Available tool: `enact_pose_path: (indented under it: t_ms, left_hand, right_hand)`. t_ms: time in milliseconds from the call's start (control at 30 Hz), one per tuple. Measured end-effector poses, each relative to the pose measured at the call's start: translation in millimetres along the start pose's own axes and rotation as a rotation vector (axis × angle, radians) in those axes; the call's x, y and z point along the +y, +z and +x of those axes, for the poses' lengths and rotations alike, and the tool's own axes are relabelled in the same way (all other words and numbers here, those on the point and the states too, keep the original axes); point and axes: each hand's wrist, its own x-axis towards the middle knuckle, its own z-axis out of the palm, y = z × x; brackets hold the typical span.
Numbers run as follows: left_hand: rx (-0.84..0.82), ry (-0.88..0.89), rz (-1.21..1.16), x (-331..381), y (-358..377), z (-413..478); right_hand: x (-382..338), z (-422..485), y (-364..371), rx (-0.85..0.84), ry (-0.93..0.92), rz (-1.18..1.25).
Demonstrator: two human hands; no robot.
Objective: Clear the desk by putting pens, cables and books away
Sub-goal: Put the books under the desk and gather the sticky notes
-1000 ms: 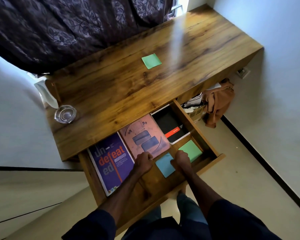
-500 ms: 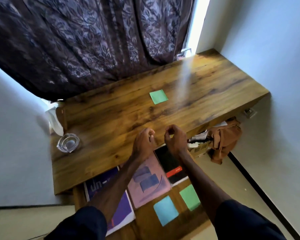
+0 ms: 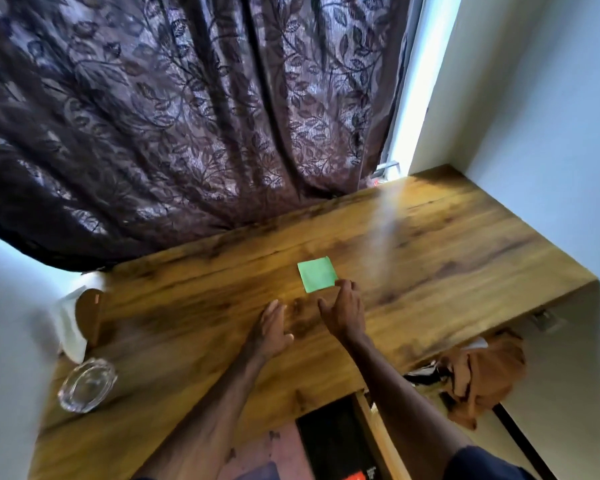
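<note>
- The right hand [image 3: 345,313] has come forward from the desk's front edge. Its fingers, curled half a second ago, are now spread and hold nothing, with the tips at the near corner of the green note [image 3: 317,274]. The blur hides whether they touch it.
- The left hand [image 3: 271,327] has moved up alongside, just left of the right. Its fingers are straight and empty, low over the wood and short of the note.
- The green note lies flat near the middle of the desk [image 3: 465,254], where it was a second ago.
- A second ago both hands were down in the drawer [image 3: 378,434]. It is open at the bottom of the view, with a black book [image 3: 333,441] and a pink book [image 3: 271,448] lying in it.
- A glass dish [image 3: 85,384] sits on the left end, and a curtain [image 3: 187,116] hangs behind.
- Judged from this, the note is the next pickup and clearing looks nearly done.
</note>
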Motion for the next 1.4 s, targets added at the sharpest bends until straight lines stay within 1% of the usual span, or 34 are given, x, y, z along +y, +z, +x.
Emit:
enact_pose_path:
  t_ms: [133,233,433,533,667,767,900,1033,1100,1167,1200,1267,1300,1400]
  left_hand:
    - [-0.102,-0.022,0.124,-1,4,21]
    - [-0.087,0.014,0.171,-2,5,28]
    - [-0.074,0.020,0.241,2,3,38]
    - [-0.068,0.018,0.283,5,1,40]
    - [-0.054,0.011,0.257,6,-1,42]
    - [-0.040,0.025,0.222,2,-1,45]
    - [-0.018,0.038,0.202,-7,2,50]
    - [-0.085,0.025,0.286,-7,16,45]
    - [-0.009,0.048,0.159,-6,30,27]
    - [0.128,0.062,-0.069,-6,50,-6]
    - [0.175,0.028,-0.213,-4,61,-25]
    - [0.210,-0.079,-0.497,-3,80,-66]
    - [0.218,-0.128,-0.581,-7,89,-88]
    - [0.226,-0.203,-0.697,-34,114,-149]
  right_hand:
    - [7,46,12,-0.057,0.090,-0.029]
    - [18,72,22,-0.094,0.109,-0.077]
    - [29,105,37,-0.053,0.136,-0.203]
    - [28,108,41,-0.051,0.174,-0.200]
    - [27,100,42,-0.047,0.208,-0.133]
    - [30,84,41,-0.057,0.178,-0.071]
    - [42,35,39,0.007,0.237,0.243]
    - [56,-30,35,0.031,0.239,0.358]
    - [64,-62,35,0.004,0.276,0.333]
    - [70,-98,36,-0.029,0.332,0.327]
    - [74,-116,37,-0.030,0.344,0.345]
    - [76,-155,36,-0.046,0.357,0.415]
    - [75,-178,35,-0.075,0.363,0.446]
    - [73,-242,32,-0.164,0.394,0.469]
